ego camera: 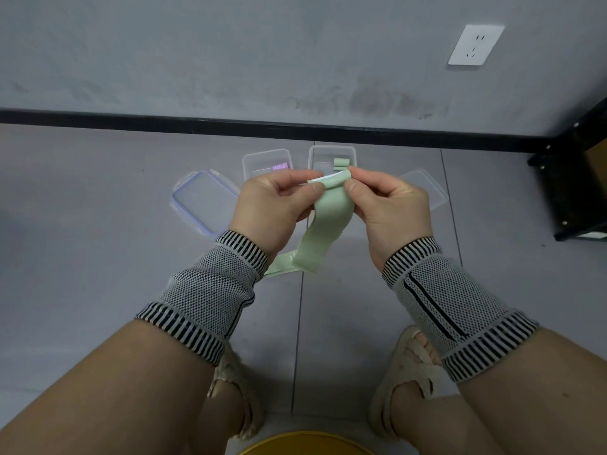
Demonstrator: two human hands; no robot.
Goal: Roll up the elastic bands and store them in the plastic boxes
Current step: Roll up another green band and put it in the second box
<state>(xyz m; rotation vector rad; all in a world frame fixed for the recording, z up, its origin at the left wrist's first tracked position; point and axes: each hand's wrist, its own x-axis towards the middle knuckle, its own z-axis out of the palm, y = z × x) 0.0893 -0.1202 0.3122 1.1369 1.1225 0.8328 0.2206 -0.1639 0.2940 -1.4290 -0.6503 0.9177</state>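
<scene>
- Floor point(98, 290): everything is laid out on it, near the wall; two sandalled feet are seen at the bottom of the view.
- Two lids are counted: one blue-edged lid point(205, 201) at the left, one clear lid point(427, 188) at the right, partly hidden by the right hand. Both boxes are thus left open.
- Two boxes are counted: the left box point(266, 159) and the right box point(331, 154), side by side behind the hands.
- One green band point(328, 221) is being worked: its top end is folded over and pinched between the left hand point(276, 205) and the right hand point(391, 205), thumbs and forefingers closed on it. The rest is let hang, with its tail trailing on the floor under the left wrist. The roll is judged barely begun.
- One green roll point(341, 163) is already stored in the right box.
- One purple roll point(281, 167) is already stored in the left box.
- Left to do, as judged: this band rolled and boxed, then lids fitted. No other loose bands are seen.
</scene>
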